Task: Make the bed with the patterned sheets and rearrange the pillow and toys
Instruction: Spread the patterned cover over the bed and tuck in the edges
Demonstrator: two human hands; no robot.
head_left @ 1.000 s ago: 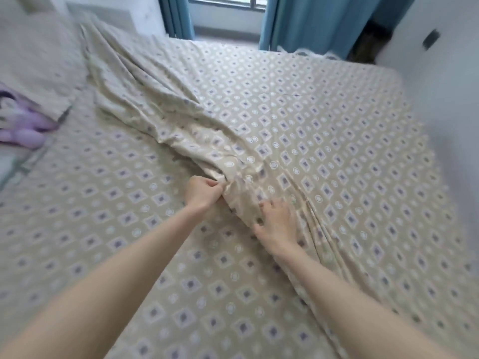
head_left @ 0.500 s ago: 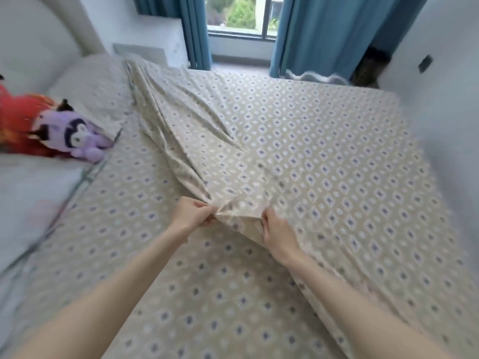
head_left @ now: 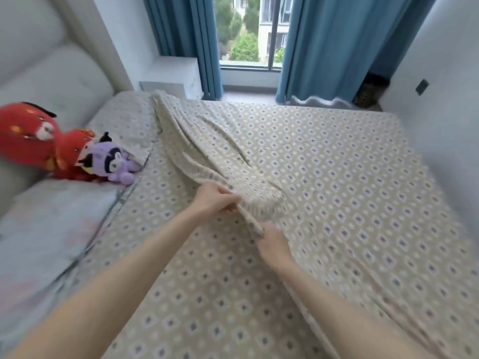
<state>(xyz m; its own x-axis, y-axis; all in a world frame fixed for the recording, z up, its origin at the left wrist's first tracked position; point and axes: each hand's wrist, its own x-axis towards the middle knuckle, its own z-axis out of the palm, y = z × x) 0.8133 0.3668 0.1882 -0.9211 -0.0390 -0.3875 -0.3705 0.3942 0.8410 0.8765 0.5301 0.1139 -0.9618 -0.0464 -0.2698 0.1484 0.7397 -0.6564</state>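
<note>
- Head view, centre of frame: the left hand [head_left: 213, 200] pinches the bunched edge of the patterned top sheet [head_left: 324, 182], thumb and fingers closed on the fabric and lifting it slightly off the bed.
- Just below and to the right, the right hand [head_left: 272, 245] grips the same edge a little further along, its fingers curled into the cloth; motion blur hides the exact finger placement.
- The two hands are close together but not touching, with both bare forearms reaching in from the bottom of the frame.
- The top sheet covers the right half of the bed, and folds run from the hands diagonally to the upper left.
- The matching bottom sheet [head_left: 197, 301] lies exposed across the lower left.
- Upper left: a patterned pillow [head_left: 124, 120] lies against the padded headboard [head_left: 44, 71].
- Left edge: a red plush toy [head_left: 31, 136] and a purple plush toy [head_left: 110, 160] touch each other, next to a pale floral quilt [head_left: 44, 229].
- Top: blue curtains [head_left: 337, 47] frame a window [head_left: 248, 29].
</note>
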